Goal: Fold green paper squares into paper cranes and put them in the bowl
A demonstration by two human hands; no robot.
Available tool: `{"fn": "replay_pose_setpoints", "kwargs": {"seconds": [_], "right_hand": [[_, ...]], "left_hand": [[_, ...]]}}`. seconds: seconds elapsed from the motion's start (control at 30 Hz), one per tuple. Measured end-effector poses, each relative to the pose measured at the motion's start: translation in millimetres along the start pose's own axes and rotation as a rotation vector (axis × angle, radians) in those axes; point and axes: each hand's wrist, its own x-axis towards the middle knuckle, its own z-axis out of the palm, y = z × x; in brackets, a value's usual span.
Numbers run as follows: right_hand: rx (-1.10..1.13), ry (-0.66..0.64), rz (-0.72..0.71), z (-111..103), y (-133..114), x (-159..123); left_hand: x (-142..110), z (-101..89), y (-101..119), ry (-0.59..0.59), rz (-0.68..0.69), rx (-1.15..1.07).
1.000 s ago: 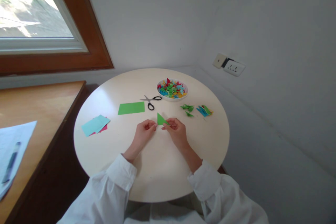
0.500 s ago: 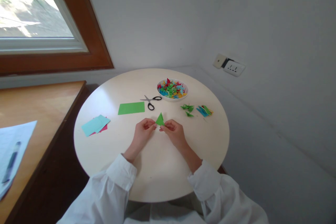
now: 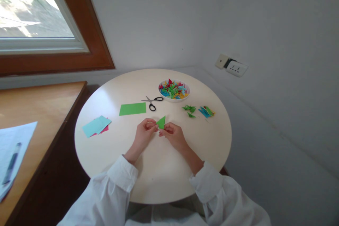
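A small folded piece of green origami paper (image 3: 161, 122), roughly triangular, is held between my two hands over the round white table (image 3: 159, 169). My left hand (image 3: 144, 132) pinches its left side between thumb and fingers. On the other side, my right hand (image 3: 173, 135) grips its lower right edge, fingers curled. The fingertips hide the paper's lower part. Beyond my hands lie black-handled scissors (image 3: 152, 102), blades spread, and a flat green paper rectangle (image 3: 132, 109). Several folded green paper cranes (image 3: 189, 108) rest to the right.
A white bowl (image 3: 174, 100) full of colourful paper cranes stands at the back. Right of the loose cranes is a pile of coloured paper strips (image 3: 206, 112). Light blue paper sheets (image 3: 96, 125) lie left over red ones. A wooden desk (image 3: 53, 102) carries a pen (image 3: 12, 163) on papers.
The green paper has turned between my fingers, its tip now leaning right instead of pointing straight away. My right hand has shifted slightly left.
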Motion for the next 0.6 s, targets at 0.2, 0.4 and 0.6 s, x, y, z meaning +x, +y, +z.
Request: {"fn": "replay_pose_setpoints", "kwargs": {"seconds": [0.2,0.4,0.6], "right_hand": [[-0.008,-0.027,-0.013,0.8,-1.8,-0.8],[-0.053,-0.044,-0.027,1.5,-4.6,-1.1],[-0.073,-0.002,-0.053,1.7,-7.1,-3.6]], "left_hand": [[1.6,-0.1,-1.7,0.031,0.010,0.015],[2.0,-0.6,-0.3,0.057,-0.007,0.036],[1.4,-1.7,2.7,0.072,-0.043,-0.008]]}}
